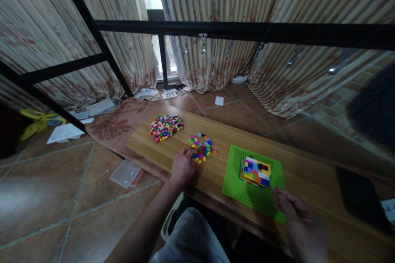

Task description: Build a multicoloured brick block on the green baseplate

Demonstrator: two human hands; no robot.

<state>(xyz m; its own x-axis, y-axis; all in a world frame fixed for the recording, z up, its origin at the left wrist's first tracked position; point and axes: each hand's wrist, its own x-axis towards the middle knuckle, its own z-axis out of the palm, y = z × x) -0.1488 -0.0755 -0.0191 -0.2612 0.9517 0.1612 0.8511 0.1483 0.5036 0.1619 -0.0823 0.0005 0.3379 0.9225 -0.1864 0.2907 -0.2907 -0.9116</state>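
Note:
A green baseplate lies on the wooden board, bearing a block-shaped build of multicoloured toy bricks. My right hand is over the plate's right edge, just beside the build, with thumb and fingertips pinched together. Whatever may be between those fingertips is too small to make out. At the left edge of a small loose cluster of toy bricks, my left hand has its fingers curled down and drawn together. Its fingertips are partly hidden, so what they pinch cannot be seen.
A larger heap of mixed small bricks sits at the board's far left. A dark flat object lies at the right end. Below the left side, a clear plastic container is on the tiled floor. A black metal frame crosses beyond the board.

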